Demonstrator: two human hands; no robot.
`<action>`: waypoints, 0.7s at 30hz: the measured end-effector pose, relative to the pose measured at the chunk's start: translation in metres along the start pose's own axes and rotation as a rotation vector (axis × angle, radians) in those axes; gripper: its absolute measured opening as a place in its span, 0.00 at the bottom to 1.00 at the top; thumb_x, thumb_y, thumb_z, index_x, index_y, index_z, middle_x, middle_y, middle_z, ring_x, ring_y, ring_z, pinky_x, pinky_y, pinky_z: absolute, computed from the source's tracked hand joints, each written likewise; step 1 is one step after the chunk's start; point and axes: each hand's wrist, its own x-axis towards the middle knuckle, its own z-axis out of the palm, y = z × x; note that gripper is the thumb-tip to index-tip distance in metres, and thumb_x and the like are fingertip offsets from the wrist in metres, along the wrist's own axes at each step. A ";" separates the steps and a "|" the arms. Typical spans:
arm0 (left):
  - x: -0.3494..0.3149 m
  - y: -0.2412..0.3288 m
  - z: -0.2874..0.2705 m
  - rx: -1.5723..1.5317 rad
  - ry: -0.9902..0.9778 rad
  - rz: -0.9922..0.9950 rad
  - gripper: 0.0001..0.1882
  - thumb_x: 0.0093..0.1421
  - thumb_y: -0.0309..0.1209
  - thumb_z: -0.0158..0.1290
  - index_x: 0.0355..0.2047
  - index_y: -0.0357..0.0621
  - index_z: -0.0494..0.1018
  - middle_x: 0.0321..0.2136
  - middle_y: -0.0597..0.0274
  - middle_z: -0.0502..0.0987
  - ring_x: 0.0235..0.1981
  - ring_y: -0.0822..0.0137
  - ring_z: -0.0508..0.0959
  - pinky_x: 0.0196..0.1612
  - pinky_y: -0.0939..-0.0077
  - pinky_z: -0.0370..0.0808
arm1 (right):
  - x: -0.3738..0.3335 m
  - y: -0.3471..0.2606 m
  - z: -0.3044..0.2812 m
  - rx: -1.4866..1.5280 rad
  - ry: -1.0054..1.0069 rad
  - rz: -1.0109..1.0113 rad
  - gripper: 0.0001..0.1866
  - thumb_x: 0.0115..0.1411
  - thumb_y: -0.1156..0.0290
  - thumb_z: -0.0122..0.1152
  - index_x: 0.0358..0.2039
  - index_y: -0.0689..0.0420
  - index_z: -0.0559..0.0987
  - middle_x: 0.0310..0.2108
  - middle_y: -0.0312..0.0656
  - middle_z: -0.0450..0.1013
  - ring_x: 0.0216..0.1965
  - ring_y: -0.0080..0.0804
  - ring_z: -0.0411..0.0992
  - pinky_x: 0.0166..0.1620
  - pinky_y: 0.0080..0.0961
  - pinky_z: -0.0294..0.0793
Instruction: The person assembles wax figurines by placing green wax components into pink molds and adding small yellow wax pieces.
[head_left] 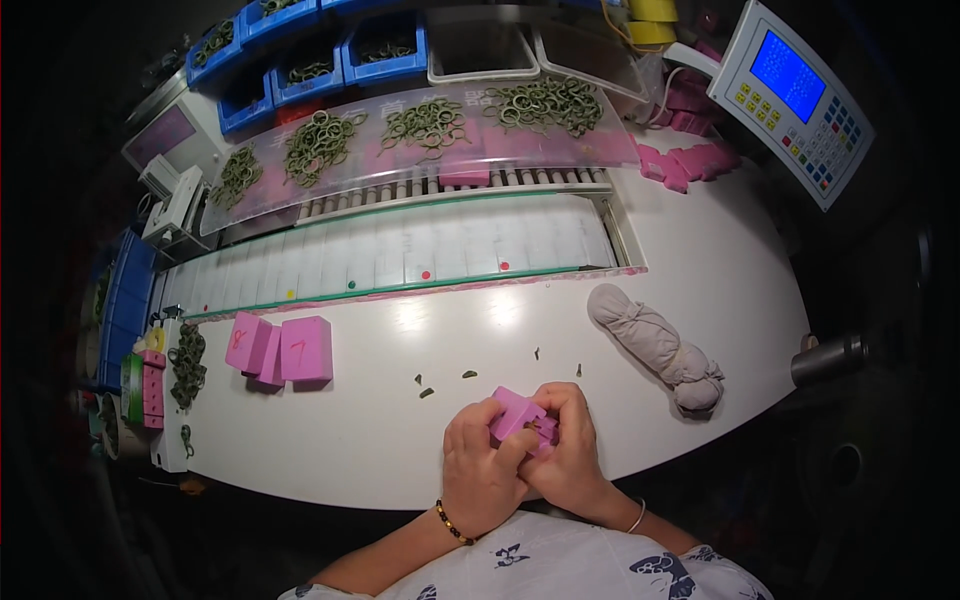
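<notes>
Close to the front edge of the white table, both my hands grip one pink rubber mould (519, 408), which looks parted or bent open. My left hand (481, 462) has its fingers closed around the left side, thumb pressed into the middle. On the other side my right hand (572, 446) is closed about it, its fingers curled. A small darker bit shows between the thumbs, too small to name. Just beyond my hands lie several small dark green scraps (470, 374). Three more pink moulds (306, 349) stand grouped to the left, with red handwritten marks on them.
A rolled beige cloth bundle (655, 345) lies to the right. Behind runs a white segmented conveyor (400, 250). Green rings (545, 105) lie in heaps on a clear sheet above it. Blue bins (384, 50) stand farther back, a control panel (795, 95) at the upper right.
</notes>
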 end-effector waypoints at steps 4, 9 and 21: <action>-0.002 0.003 -0.002 0.026 -0.039 0.021 0.23 0.40 0.28 0.67 0.38 0.56 0.70 0.48 0.52 0.66 0.48 0.48 0.68 0.49 0.56 0.65 | -0.002 0.000 -0.002 0.000 0.008 -0.023 0.28 0.41 0.78 0.71 0.43 0.59 0.68 0.43 0.49 0.67 0.42 0.46 0.68 0.47 0.37 0.69; -0.003 0.002 0.000 0.017 -0.017 0.019 0.24 0.38 0.26 0.67 0.36 0.56 0.71 0.48 0.53 0.66 0.47 0.49 0.68 0.48 0.57 0.66 | -0.001 -0.002 0.000 0.047 0.020 0.015 0.28 0.41 0.79 0.72 0.43 0.60 0.68 0.42 0.49 0.67 0.42 0.45 0.69 0.45 0.36 0.70; -0.009 0.000 -0.006 0.047 -0.054 0.126 0.22 0.36 0.27 0.68 0.35 0.57 0.77 0.48 0.56 0.67 0.46 0.53 0.69 0.43 0.62 0.69 | -0.004 -0.003 -0.003 -0.013 -0.017 -0.012 0.30 0.43 0.75 0.74 0.44 0.61 0.66 0.44 0.51 0.65 0.43 0.46 0.69 0.45 0.35 0.71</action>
